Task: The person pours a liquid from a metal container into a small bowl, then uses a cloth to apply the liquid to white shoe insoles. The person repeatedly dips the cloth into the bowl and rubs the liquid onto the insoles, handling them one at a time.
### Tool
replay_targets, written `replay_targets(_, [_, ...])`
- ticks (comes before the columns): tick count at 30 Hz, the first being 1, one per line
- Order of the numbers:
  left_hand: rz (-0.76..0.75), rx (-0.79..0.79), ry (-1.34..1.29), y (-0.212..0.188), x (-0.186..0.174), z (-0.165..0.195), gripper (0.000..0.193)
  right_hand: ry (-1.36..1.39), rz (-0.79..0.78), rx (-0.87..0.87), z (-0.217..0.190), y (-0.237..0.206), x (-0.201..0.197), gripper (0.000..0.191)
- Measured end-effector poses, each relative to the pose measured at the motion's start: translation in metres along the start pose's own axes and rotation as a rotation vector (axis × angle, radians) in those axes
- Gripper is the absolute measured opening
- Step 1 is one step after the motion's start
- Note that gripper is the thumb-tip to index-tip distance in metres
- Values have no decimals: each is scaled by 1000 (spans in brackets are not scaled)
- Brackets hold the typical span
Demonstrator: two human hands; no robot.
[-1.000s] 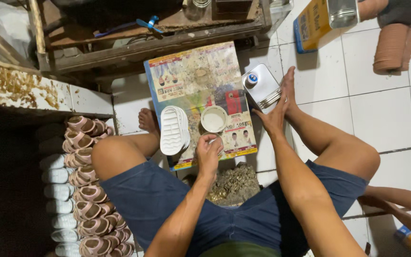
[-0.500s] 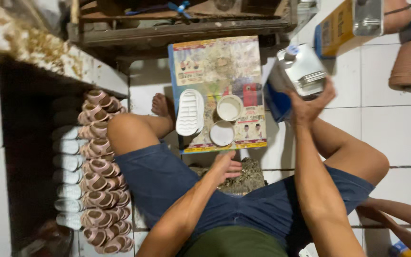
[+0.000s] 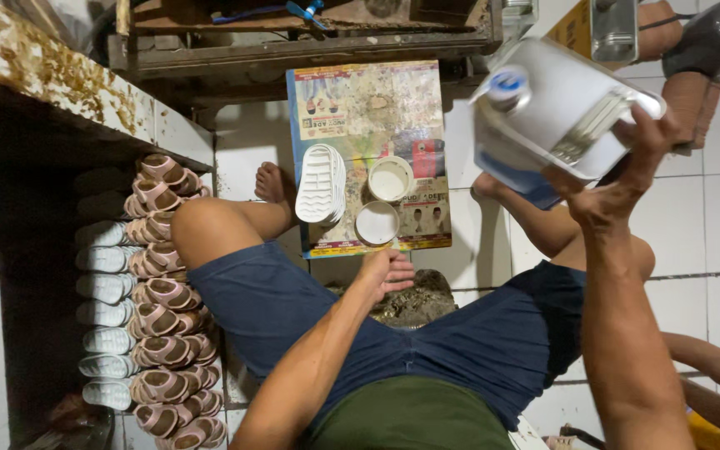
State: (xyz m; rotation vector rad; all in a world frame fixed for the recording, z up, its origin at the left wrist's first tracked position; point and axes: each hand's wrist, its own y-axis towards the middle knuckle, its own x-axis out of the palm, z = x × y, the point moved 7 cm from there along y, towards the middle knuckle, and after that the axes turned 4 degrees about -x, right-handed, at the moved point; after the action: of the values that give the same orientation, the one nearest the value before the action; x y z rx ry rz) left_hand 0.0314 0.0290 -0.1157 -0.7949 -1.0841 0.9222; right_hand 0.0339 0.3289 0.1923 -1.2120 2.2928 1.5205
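Observation:
My right hand holds a large white metal can with a blue cap, raised close to the camera above my right knee. My left hand rests loosely curled and holds nothing, just below the printed poster sheet spread on the floor. On that sheet lie a stack of white shoe soles, a small white tub of white liquid and its round lid. A dirty rag lies between my legs.
Rows of pink and white sandals are stacked along the tiled ledge at the left. A wooden bench stands beyond the sheet. Brown stacked items and a yellow box sit at top right. Another person's arm is at lower right.
My right hand has lifted the white can from the floor beside the sheet up toward the camera. My left hand drew back from the tub to near my lap.

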Motion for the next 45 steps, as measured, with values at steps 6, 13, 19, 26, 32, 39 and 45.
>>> replay_targets(6, [526,793,991,-66,1,77,50,-46,-279,-139,-45,9,18,94])
replay_targets(13, [629,1050,1293,-89,18,84,61,-163,-504,-80,-52,-3,39,98])
replay_targets(19, [575,970,1309,-79,11,78,41,-269,-658,-135,-54,0,54,102])
replay_targets(26, [357,1541,871,-153,59,138,47,-236,-650,-124,-58,1,56,100])
replay_targets(32, [-41,1367,1329,-140,108,192,38,-164,-633,-114,-57,-6,51,101])
replay_targets(39, [-58,1315,1097,-128,94,204,25,-97,-582,-54,-46,-12,55,97])
replay_targets(45, [83,1684,1458,-145,109,196,33,-22,-558,-17,-43,-9,53,100])
